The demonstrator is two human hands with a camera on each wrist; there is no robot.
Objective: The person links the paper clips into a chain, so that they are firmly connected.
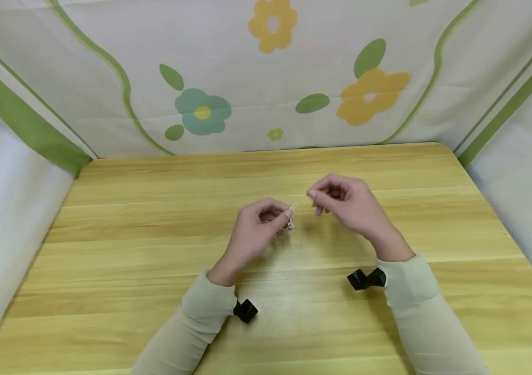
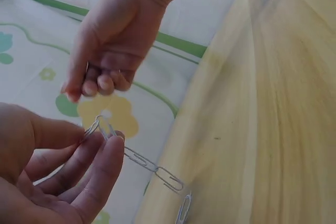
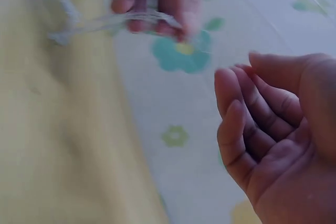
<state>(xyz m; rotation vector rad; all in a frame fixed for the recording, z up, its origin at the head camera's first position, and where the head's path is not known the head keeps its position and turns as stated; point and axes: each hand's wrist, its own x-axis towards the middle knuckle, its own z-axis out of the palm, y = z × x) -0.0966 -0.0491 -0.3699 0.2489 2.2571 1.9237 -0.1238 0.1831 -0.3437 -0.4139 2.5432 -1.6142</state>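
Observation:
My left hand (image 1: 257, 226) is over the middle of the table, pinching a linked chain of silver paper clips (image 2: 140, 158) between thumb and fingers. The clips at the top poke up past the fingertips, while several more trail down toward the wood in the left wrist view. To the right and slightly farther back is my right hand (image 1: 351, 205), raised with its fingers loosely bent. In the right wrist view a gap shows between its thumb (image 3: 275, 69) and forefinger, with nothing held there. The chain looks blurred in that view.
Under both hands lies a wood-grain table (image 1: 120, 271). A white curtain (image 1: 266, 78) with flowers and green leaves stands along its back edge, and pale cloth panels flank both sides. Small black cameras (image 1: 246, 311) sit on both wrists, over beige sleeves.

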